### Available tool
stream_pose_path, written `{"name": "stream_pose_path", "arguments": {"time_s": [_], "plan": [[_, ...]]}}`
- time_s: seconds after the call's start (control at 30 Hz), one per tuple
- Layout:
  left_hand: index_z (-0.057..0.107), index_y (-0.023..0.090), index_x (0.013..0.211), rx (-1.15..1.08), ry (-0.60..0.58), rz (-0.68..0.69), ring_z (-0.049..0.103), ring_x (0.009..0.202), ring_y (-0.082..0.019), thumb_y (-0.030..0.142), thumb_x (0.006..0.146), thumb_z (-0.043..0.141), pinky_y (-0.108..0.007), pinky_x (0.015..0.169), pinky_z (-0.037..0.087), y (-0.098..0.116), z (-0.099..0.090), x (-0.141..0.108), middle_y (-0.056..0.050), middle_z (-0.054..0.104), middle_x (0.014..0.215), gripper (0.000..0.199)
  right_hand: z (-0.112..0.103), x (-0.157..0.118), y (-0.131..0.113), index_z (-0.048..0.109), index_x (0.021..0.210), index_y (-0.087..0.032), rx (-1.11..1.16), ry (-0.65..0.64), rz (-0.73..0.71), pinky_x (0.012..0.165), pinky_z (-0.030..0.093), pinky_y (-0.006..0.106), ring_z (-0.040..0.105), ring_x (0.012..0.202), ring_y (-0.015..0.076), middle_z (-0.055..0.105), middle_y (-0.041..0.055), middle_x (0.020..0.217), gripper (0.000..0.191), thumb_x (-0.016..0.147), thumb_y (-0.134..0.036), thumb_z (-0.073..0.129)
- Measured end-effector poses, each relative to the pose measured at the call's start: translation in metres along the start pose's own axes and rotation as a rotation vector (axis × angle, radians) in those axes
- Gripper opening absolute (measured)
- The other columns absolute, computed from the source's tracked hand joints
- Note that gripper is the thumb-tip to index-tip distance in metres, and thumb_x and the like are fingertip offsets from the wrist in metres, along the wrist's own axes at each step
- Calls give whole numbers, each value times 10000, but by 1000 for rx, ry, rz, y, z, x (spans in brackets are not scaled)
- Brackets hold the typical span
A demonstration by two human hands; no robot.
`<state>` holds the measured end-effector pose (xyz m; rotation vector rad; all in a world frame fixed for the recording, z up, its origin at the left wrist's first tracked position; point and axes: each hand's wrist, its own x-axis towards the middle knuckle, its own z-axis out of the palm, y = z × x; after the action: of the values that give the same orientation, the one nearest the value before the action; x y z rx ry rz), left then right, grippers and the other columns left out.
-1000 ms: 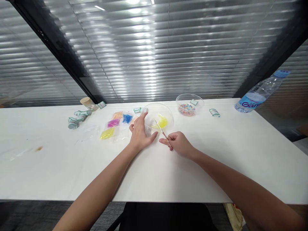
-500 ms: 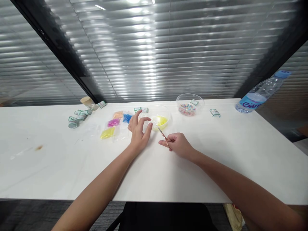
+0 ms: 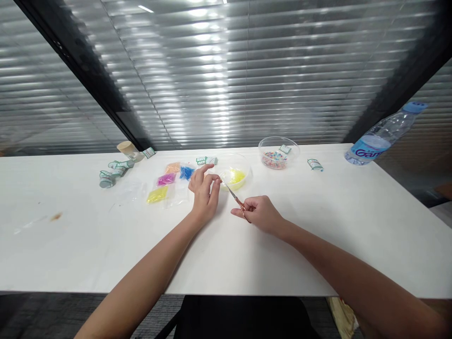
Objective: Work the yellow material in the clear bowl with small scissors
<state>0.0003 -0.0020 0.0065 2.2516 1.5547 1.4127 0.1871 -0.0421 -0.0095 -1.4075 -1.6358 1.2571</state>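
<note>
Rose-gold scissors (image 3: 237,199) are gripped in my right hand (image 3: 263,213), their blades pointing up and left to the fingertips of my left hand. My left hand (image 3: 205,190) has its thumb and index finger pinched together at the scissor tips; anything between them is too small to make out. Just behind them stands a clear round bowl (image 3: 249,172) with yellow beads (image 3: 236,175) inside. Left of my left hand lie small bags of yellow (image 3: 157,194), magenta (image 3: 166,179), orange (image 3: 173,167) and blue beads (image 3: 186,173).
A second clear bowl (image 3: 297,153) holds multicoloured beads. A water bottle (image 3: 370,145) stands at the right. Green-and-white rolled packets (image 3: 121,167) lie at the left near a jar with a wooden lid (image 3: 125,147); another packet (image 3: 315,165) is at the right.
My left thumb and index finger have closed together. The scissors have shifted slightly left, their tips now meeting my left fingertips.
</note>
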Motion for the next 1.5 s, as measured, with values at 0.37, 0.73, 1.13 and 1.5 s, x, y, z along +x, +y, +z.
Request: {"name": "stream_pose_path", "arguments": {"time_s": [0.37,0.73,1.13,1.5], "plan": [[568,218,851,-20,-26,-3,411,1254,-262,338,978,387,-488,1015,271,2,-2,0,-66,525,1319,252,-2,-1,-2,311,538,-189,-72,12,-7,492,214,274,235,517,87,287,-48,524,631,645,-661,717],[581,216,830,-33,-55,-7,398,1255,-268,339,974,402,-498,1015,264,2,-1,0,-61,522,1312,261,-2,-3,-8,369,528,-185,10,-21,38,495,261,265,290,497,83,354,-51,504,593,633,-632,746],[613,228,878,-26,-29,9,419,1235,-246,314,977,426,-458,1010,255,2,0,-1,-52,542,1287,228,-3,-1,-6,384,497,-174,46,-37,3,495,243,266,278,489,73,337,-56,487,598,656,-631,735],[597,240,989,34,60,101,479,1196,-236,306,915,576,-418,1000,259,-2,3,-1,-56,573,1245,101,-6,0,-9,366,498,-172,88,-55,46,531,256,277,255,501,73,326,-56,487,602,683,-621,722]]}}
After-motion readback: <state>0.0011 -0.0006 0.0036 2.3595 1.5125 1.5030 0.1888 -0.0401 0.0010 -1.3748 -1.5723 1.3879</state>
